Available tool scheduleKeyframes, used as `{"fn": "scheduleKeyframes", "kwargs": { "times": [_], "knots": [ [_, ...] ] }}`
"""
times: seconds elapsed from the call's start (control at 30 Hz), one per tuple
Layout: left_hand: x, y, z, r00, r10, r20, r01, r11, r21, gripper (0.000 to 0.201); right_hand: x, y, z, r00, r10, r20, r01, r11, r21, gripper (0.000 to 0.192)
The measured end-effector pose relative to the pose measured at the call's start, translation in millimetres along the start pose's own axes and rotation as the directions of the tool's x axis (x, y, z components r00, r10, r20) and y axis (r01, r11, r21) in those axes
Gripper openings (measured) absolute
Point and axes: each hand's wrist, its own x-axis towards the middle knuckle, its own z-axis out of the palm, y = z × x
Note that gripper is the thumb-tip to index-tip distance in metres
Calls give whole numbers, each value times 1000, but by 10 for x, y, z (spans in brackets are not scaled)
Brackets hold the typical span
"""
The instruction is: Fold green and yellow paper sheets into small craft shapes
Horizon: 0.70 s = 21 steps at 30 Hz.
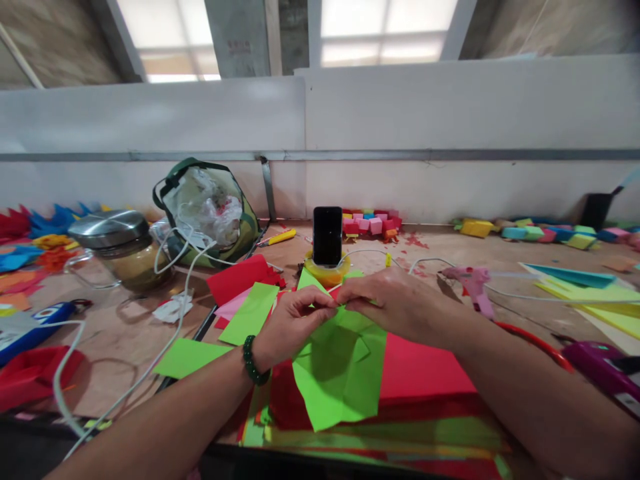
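A creased, partly folded sheet of bright green paper (337,380) hangs over a stack of coloured paper, mainly red (425,373) on top. At its upper edge my left hand (300,320), with a dark green bead bracelet on the wrist, pinches the paper between thumb and fingers. My right hand (400,300) is closed on the same edge close beside it, the two sets of fingertips nearly touching. The exact fold under the fingertips is hidden. Loose green pieces (250,310) lie left of my left hand, near a red sheet (237,279).
A phone (327,237) stands upright on a yellow tape roll (327,272) just beyond my hands. To the left are a glass mug (123,257), a bag (210,210) and white cables. A pink glue gun (473,287) lies right, with a yellow cutter (279,237) behind.
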Motion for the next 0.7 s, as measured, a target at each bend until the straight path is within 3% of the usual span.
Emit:
{"fn": "scheduleKeyframes", "kwargs": {
  "times": [0.37, 0.7],
  "knots": [
    [-9, -23, -2, 1000, 6, 18, -6, 1000, 4, 8, 5, -2, 84, 993, -2, -116, 11, 997, 83, 21],
    [-23, -2, 30, 998, -57, 15, 57, 998, 16, 16, -55, -29, 54, 998, -44, -55, 52, 988, 147, 20]
  ]
}}
